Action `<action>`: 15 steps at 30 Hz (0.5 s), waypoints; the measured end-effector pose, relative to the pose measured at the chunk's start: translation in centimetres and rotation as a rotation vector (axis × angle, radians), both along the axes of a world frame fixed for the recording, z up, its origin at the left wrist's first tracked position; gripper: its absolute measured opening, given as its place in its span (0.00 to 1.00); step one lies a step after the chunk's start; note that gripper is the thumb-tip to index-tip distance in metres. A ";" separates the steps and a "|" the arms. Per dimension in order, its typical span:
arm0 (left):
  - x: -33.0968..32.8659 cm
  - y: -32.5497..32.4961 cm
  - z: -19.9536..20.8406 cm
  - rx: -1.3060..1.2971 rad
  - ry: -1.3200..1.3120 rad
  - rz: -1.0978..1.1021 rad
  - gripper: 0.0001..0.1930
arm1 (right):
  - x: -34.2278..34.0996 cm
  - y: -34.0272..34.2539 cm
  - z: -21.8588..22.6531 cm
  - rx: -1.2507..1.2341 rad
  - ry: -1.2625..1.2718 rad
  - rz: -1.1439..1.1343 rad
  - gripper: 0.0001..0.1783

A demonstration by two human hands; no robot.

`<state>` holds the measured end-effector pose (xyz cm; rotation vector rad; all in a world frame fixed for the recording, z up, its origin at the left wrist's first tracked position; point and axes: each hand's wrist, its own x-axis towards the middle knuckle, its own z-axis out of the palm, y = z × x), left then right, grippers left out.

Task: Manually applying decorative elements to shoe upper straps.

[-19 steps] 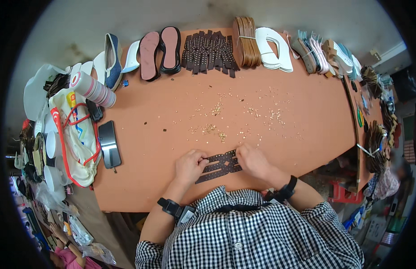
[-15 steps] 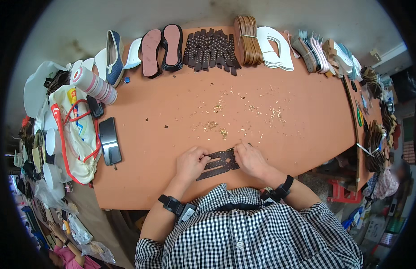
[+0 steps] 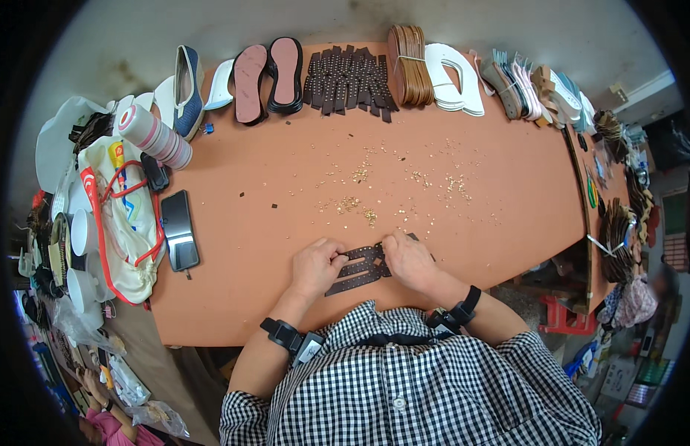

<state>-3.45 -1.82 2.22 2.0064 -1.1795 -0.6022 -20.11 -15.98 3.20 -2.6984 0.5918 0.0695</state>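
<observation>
Matt dark strap (image 3: 355, 281), shiny metallic studs (image 3: 348, 204)

And it's dark brown with dots for the strap piece (image 3: 370, 272), gold for the bits (image 3: 370, 216) gleaming against an orange-tan desk (image 3: 218, 297)! Black-and-white check on the shirt (image 3: 397, 379), pink on the black-edged sole (image 3: 288, 70), navy blue on the shoe (image 3: 190, 119), and pink and white stripes ringing the tumbler (image 3: 163, 141)!
</observation>
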 end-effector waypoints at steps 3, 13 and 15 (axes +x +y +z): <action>0.0 0.1 0.1 0.037 -0.008 -0.014 0.06 | -0.2 0.2 -0.1 0.007 -0.012 0.011 0.07; 0.0 -0.1 0.1 0.013 -0.013 0.003 0.06 | 0.7 -1.2 1.1 0.116 -0.011 0.034 0.08; 0.1 -0.4 0.2 -0.001 -0.022 -0.014 0.06 | 1.0 -1.6 1.5 0.136 0.096 0.008 0.08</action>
